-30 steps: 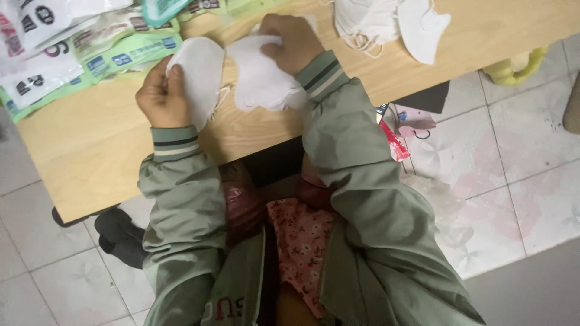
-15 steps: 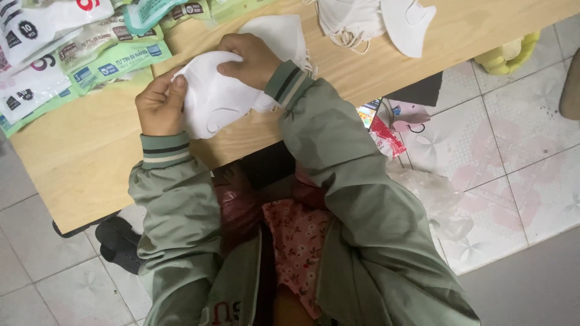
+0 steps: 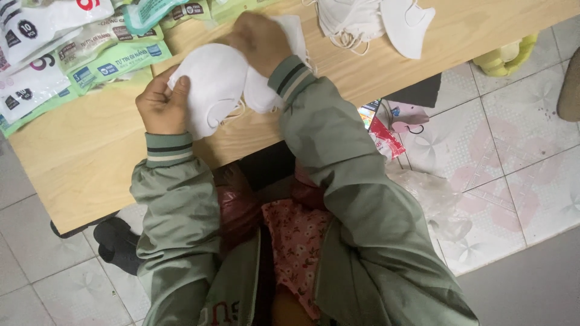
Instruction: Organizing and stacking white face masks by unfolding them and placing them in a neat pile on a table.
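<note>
**Two white masks brought together over the table edge**

Head view: the left hand [image 3: 162, 108] pinches the rim of a white moulded cup-shaped face mask [image 3: 211, 90], thumb on top and fingers curled beneath, holding it just above the pale wooden table [image 3: 90, 163]. The right hand [image 3: 258, 41] is clenched on a second white fabric mask [image 3: 284, 60], which it presses against the far side of the first so that the two overlap. A thin ear loop dangles under the first mask.

A second ago the two masks lay side by side, flat on the wood, one under each hand. Half a second ago the right hand had already carried its mask across. Now both masks are lifted and touching, and the hands sit closer together; by my reading, the pieces are being stacked or nested one into the other.

To the person's left lie several flat green and white sealed packets [image 3: 90, 57], fanned over the table's corner. Further along the table, to the right, rests a loose heap of white masks [image 3: 374, 21] with tangled loops, well apart from both hands. Green jacket sleeves [image 3: 338, 157] cover both arms.
</note>
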